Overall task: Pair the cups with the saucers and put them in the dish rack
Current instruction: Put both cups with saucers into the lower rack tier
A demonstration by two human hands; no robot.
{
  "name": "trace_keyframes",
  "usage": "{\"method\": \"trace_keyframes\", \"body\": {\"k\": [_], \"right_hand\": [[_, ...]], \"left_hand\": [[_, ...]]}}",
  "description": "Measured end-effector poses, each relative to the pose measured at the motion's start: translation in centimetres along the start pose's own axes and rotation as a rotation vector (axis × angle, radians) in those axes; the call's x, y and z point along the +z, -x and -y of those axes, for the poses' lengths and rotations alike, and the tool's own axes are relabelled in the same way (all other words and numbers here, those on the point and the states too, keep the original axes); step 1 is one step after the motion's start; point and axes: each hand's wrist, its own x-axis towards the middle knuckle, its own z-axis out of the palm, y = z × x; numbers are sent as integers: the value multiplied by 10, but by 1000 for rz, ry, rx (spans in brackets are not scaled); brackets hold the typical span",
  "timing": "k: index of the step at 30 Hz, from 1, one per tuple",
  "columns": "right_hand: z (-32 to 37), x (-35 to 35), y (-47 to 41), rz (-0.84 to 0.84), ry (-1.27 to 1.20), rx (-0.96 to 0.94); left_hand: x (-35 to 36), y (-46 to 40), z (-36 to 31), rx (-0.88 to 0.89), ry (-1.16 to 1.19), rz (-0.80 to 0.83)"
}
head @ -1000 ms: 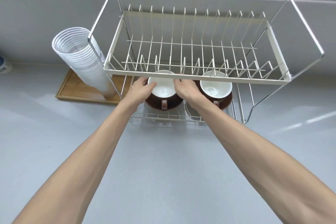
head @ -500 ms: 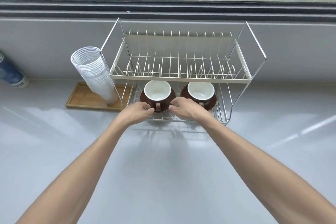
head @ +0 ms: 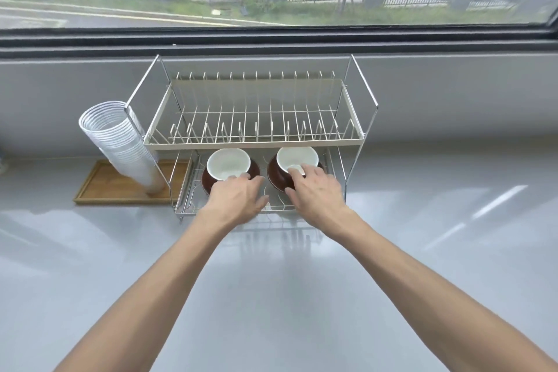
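Two white cups sit on dark brown saucers on the lower shelf of the wire dish rack (head: 253, 143). The left cup (head: 228, 162) rests on its saucer (head: 207, 180), and the right cup (head: 297, 157) on its saucer (head: 273, 174). My left hand (head: 238, 198) lies palm down in front of the left cup, fingers spread, its fingertips at the cup's near rim. My right hand (head: 315, 190) is also palm down with spread fingers, and its fingertips touch the right cup's front edge. Both cup handles are hidden behind my hands.
The rack's upper shelf (head: 253, 118) with its plate slots holds nothing. A tilted stack of clear plastic cups (head: 120, 142) stands on a wooden tray (head: 99, 187) left of the rack. The grey counter (head: 271, 296) stretches toward me, with a window behind.
Both hands came off the left cup and drew back toward the shelf's front. My right hand then shifted right to the right cup. My head has pulled back and up.
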Motion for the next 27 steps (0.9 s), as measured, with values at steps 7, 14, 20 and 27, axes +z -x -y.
{"method": "trace_keyframes", "body": {"k": [7, 14, 20, 27], "right_hand": [[-23, 17, -13, -165, -108, 30], [-34, 30, -31, -182, -398, 203], [-46, 36, -56, -94, -737, 425], [-54, 47, -72, 9, -936, 581]], "left_hand": [[18, -24, -26, -102, 244, -293], [32, -52, -47, -341, 680, -354], [36, -78, -54, -457, 959, -210], [47, -92, -51, -523, 1035, -110]]}}
